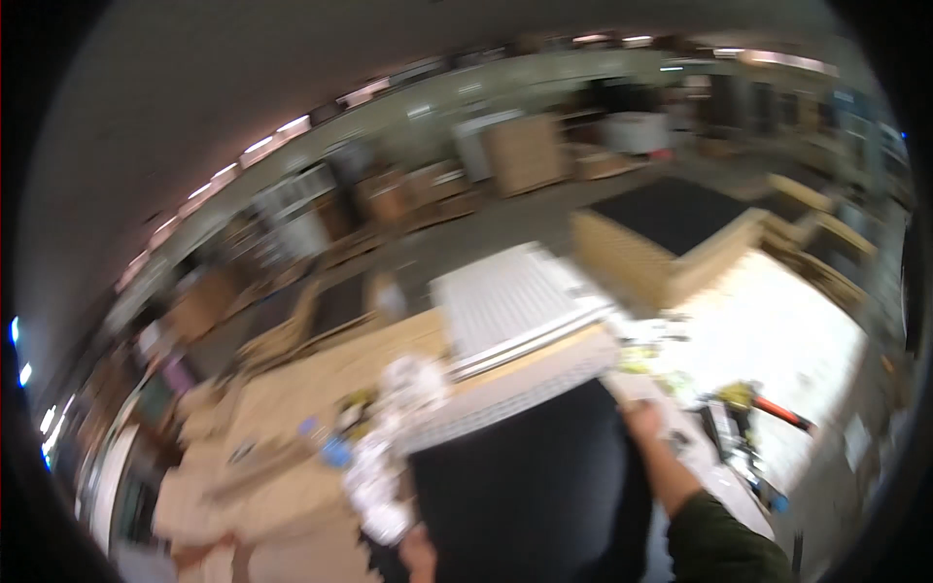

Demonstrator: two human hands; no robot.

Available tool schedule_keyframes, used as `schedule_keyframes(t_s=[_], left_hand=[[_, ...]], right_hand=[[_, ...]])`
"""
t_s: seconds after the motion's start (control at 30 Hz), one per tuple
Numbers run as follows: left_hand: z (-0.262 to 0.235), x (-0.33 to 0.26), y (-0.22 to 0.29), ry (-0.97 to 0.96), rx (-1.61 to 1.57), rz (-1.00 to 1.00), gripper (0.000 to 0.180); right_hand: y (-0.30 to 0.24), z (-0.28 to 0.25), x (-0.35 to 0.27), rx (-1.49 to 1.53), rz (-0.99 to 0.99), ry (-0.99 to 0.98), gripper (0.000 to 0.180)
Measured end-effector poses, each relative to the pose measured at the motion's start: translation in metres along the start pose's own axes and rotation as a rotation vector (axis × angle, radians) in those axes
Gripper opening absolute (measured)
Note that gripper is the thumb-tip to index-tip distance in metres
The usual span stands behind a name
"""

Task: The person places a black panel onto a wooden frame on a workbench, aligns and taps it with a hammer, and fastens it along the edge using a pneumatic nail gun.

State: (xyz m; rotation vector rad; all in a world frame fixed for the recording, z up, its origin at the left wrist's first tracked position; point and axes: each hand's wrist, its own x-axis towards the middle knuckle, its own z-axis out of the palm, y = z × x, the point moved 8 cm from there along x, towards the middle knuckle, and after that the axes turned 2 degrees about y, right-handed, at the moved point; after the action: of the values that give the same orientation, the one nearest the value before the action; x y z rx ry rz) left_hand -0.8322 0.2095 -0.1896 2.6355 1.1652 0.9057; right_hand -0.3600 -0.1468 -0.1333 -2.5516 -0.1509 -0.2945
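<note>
A large black panel [530, 466] with a smooth, slightly shiny face is held between my two hands. At its lower left edge my left hand [418, 556] is closed on the rim, only partly in view. My right hand [641, 423] grips the upper right edge, its forearm in a dark green sleeve. Crumpled clear plastic wrap [384, 486] lies just left of the panel. Beyond the panel's far edge rests a stack of white ribbed panels [520, 291]. The picture is smeared by motion, so finger details are hard to make out.
Brown cardboard [311, 379] covers the worktop on the left. Hand tools, one with a red-orange handle [782, 413], lie on the white table [797, 340] at right. A dark-topped cardboard box [671, 214] stands beyond. What looks like another person's arm [209, 552] shows at lower left.
</note>
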Motion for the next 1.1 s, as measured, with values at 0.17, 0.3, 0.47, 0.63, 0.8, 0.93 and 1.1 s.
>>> schedule_keyframes(t_s=[0.17,0.3,0.47,0.63,0.8,0.93,1.1], left_hand=[[0.046,-0.003,-0.056,-0.207,-0.305,-0.334,0.048],[0.037,0.015,-0.026,-0.248,-0.307,-0.327,0.046],[0.013,0.018,0.003,-0.248,-0.298,-0.393,0.041],[0.021,0.019,-0.011,-0.242,-0.286,-0.343,0.038],[0.055,0.022,-0.056,-0.262,-0.193,-0.265,0.037],[0.052,0.009,-0.07,-0.201,-0.172,-0.288,0.043],[-0.001,0.014,0.019,-0.15,-0.459,-0.221,0.034]], right_hand=[[0.029,-0.001,-0.002,0.324,0.238,0.006,0.043],[0.036,-0.022,-0.002,0.317,0.234,0.003,0.039],[0.032,-0.024,-0.001,0.214,0.159,-0.056,0.036],[0.009,-0.055,-0.039,0.015,-0.127,0.011,0.045],[0.022,-0.08,-0.075,0.051,-0.137,0.106,0.054],[0.04,-0.082,-0.084,0.108,-0.039,0.004,0.047],[0.042,-0.079,-0.082,0.097,0.015,0.031,0.03]])
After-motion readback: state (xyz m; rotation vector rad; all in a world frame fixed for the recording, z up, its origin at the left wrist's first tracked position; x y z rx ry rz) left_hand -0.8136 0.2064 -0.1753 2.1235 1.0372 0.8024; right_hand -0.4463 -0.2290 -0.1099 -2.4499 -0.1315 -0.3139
